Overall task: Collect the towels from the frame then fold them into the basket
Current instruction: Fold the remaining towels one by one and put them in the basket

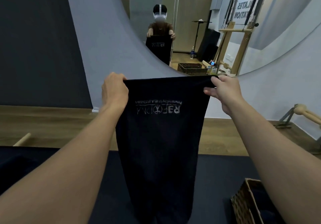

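Before the mirror [191,6], left hand [114,90] and right hand [225,91] hold a black towel [161,137] unfolded, fingers [211,92] gripping its top corners; folding into wicker basket [246,201] appears outstanding.

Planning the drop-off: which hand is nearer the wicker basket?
Right. The right hand grips the towel on the basket side, well above it; the left hand grips the far corner, across the towel.

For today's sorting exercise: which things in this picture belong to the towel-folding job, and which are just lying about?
Job in hand:
dark towel, held up at its top corners by the left hand and right hand
wicker basket, lower right

Lying about:
round mirror on the wall
wooden rod, far left
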### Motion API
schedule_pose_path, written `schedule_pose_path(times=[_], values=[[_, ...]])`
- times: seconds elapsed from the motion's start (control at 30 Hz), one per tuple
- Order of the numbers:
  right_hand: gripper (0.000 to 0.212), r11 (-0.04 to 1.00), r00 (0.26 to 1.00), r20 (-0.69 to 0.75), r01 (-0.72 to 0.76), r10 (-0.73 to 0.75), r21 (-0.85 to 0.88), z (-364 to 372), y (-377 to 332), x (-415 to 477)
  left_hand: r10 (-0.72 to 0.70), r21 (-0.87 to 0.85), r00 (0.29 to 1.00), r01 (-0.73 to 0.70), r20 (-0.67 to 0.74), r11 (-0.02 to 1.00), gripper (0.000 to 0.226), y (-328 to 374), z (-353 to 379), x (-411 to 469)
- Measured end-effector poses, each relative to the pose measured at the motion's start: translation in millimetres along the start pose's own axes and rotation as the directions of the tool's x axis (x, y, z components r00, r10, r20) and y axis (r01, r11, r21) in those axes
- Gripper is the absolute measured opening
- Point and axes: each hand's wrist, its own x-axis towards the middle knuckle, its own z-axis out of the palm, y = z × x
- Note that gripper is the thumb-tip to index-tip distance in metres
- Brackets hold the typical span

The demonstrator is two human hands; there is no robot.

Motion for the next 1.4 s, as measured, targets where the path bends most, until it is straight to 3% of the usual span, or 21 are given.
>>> schedule_pose_path(times=[0.1,0.17,0.43,0.6,0.77,1.03,1.2,1.3,1.4], values=[[0.019,0.998,1.000,-0.011,0.006,-0.005,0.068,11.8,-1.5,30.5,-0.253,-0.181,0.967,0.243,-0.031,0.953,0.052,18.4,16.1,31.1],[0.018,0.990,0.999,-0.025,0.039,-0.036,0.134,17.0,-12.0,50.0,-0.305,-0.303,0.951,0.276,-0.054,0.912,0.052,37.9,20.9,54.1],[0.022,0.925,0.961,-0.165,0.260,-0.221,0.276,4.6,-65.4,60.2,-0.058,-0.457,0.944,-0.104,-0.326,0.883,0.039,83.9,-6.4,88.7],[0.023,0.936,0.950,-0.177,0.291,-0.257,0.199,-25.2,-52.2,-2.5,-0.099,-0.589,0.924,-0.151,-0.371,0.794,0.020,77.4,-39.0,21.9],[0.029,0.932,0.927,-0.214,0.339,-0.307,0.131,-52.7,-6.4,-85.8,-0.087,-0.551,0.899,-0.185,-0.430,0.813,0.022,43.0,-63.0,-81.2],[0.037,0.978,0.954,-0.228,0.208,-0.194,0.037,-65.0,88.5,-173.0,-0.265,-0.608,0.940,0.082,-0.217,0.790,0.014,-22.2,-50.4,-208.0],[0.042,0.989,0.975,-0.175,0.128,-0.138,-0.068,-65.5,129.1,-187.5,-0.361,-0.470,0.930,0.286,-0.075,0.835,0.019,-68.1,-17.8,-243.2],[0.036,0.983,0.994,-0.110,-0.023,0.003,-0.183,-65.9,163.4,-176.3,-0.397,-0.323,0.916,0.393,0.058,0.861,0.022,-94.0,4.9,-251.1],[0.031,0.913,0.978,-0.025,-0.201,0.206,-0.355,-63.8,205.6,-157.8,-0.452,-0.197,0.879,0.475,0.150,0.858,0.010,-119.0,27.5,-257.2]])
